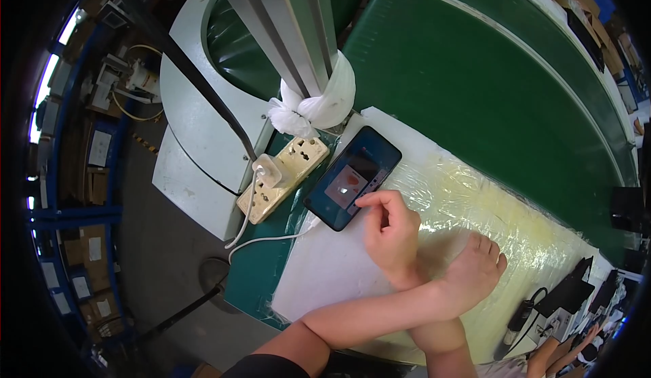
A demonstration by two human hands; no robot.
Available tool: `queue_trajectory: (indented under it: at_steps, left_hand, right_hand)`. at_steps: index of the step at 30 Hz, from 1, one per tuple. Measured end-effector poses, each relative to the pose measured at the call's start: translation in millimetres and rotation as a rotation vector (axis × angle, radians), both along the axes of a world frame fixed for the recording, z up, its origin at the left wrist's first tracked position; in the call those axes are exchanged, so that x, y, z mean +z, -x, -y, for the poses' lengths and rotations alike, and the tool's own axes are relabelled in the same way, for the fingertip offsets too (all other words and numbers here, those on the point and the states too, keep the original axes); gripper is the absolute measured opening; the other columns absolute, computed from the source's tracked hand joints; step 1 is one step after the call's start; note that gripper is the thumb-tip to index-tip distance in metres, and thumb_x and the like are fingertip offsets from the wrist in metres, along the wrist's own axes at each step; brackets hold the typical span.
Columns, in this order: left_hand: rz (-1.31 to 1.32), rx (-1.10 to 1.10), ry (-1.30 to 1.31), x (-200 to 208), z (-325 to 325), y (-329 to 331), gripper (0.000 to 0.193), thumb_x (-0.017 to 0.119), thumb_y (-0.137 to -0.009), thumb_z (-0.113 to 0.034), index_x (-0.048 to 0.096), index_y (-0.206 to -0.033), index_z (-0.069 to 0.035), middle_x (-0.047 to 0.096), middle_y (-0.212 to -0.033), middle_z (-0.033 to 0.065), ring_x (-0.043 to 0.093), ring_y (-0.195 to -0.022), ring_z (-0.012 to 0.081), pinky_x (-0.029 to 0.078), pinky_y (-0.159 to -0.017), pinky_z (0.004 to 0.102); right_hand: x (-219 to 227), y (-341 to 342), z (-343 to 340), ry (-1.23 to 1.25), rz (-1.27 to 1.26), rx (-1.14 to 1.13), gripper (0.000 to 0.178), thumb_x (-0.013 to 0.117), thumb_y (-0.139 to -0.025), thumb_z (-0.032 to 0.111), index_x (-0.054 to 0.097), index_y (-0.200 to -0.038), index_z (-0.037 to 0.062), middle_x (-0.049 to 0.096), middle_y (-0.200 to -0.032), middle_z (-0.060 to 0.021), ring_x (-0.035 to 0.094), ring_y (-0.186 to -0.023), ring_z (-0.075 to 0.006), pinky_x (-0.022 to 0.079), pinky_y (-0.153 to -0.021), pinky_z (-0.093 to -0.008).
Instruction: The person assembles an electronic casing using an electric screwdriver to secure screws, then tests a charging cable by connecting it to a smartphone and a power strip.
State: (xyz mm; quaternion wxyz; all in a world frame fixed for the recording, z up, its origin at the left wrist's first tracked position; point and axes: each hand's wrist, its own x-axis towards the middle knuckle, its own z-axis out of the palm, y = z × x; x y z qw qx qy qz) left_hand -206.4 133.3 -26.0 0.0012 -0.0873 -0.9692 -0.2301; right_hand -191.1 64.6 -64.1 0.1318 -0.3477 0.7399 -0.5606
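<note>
My forearms cross, the left one lying over the right. My right hand (393, 232) is at the lower right edge of a dark smartphone (354, 174), its index finger stretched out to the lit screen and apart from the thumb. It holds nothing. The phone lies at a slant on a pale board (325, 276) wrapped in clear film. Farther right, my left hand (478, 269) rests over the board with its fingers curled in, and nothing shows in it. Its palm is hidden.
A cream power strip (285, 178) with a plugged-in white charger (268, 170) and a cable lies left of the phone. Behind it rises a metal post (291, 32) tied with a white plastic bag (322, 103). A green conveyor belt (447, 73) curves beyond. People work at far right.
</note>
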Motion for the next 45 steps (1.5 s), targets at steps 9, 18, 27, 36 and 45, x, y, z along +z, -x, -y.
queue_trajectory:
  at_steps: [9,18,27,36,45]
  left_hand:
    - [0.000,-0.011,0.010,1,2,-1,0.039,0.056,-0.084,-0.017,0.058,-0.118,0.003,0.061,-0.109,0.0192,0.055,-0.108,0.0340,0.040,-0.098,0.0485]
    - [0.015,-0.018,0.012,2,3,-1,0.041,0.056,-0.084,-0.016,0.058,-0.120,0.004,0.061,-0.109,0.0195,0.055,-0.109,0.0344,0.040,-0.099,0.0485]
    - [0.040,-0.026,-0.013,2,2,0,0.044,0.056,-0.085,-0.017,0.057,-0.123,0.005,0.061,-0.112,0.0206,0.055,-0.109,0.0353,0.040,-0.099,0.0488]
    - [0.025,-0.019,-0.017,2,3,0,0.042,0.055,-0.085,-0.016,0.057,-0.122,0.005,0.061,-0.111,0.0207,0.054,-0.110,0.0354,0.039,-0.099,0.0484]
    - [0.032,-0.031,-0.009,0,3,-1,0.042,0.055,-0.085,-0.015,0.056,-0.121,0.005,0.061,-0.111,0.0209,0.054,-0.110,0.0357,0.039,-0.098,0.0480]
  right_hand:
    - [-2,3,4,0.052,-0.121,-0.111,0.013,0.051,-0.086,-0.012,0.054,-0.089,0.0000,0.069,-0.093,-0.0102,0.057,-0.061,-0.0085,0.042,-0.050,-0.0221]
    - [-1,-4,6,0.163,-0.099,0.297,0.015,0.053,-0.082,-0.013,0.056,-0.088,0.0005,0.072,-0.094,-0.0121,0.061,-0.057,-0.0169,0.047,-0.051,-0.0247]
    - [3,-8,7,0.154,-0.152,0.436,0.016,0.057,-0.075,-0.011,0.058,-0.085,0.0013,0.074,-0.094,-0.0099,0.058,-0.048,-0.0167,0.047,-0.046,-0.0270]
    - [4,-6,4,0.064,-0.196,0.504,0.015,0.057,-0.077,-0.006,0.058,-0.088,0.0032,0.072,-0.094,-0.0063,0.068,-0.064,-0.0240,0.054,-0.054,-0.0337]
    - [2,-7,7,0.139,-0.154,0.343,0.014,0.055,-0.076,-0.010,0.058,-0.085,0.0004,0.074,-0.094,-0.0116,0.060,-0.050,-0.0194,0.048,-0.047,-0.0285]
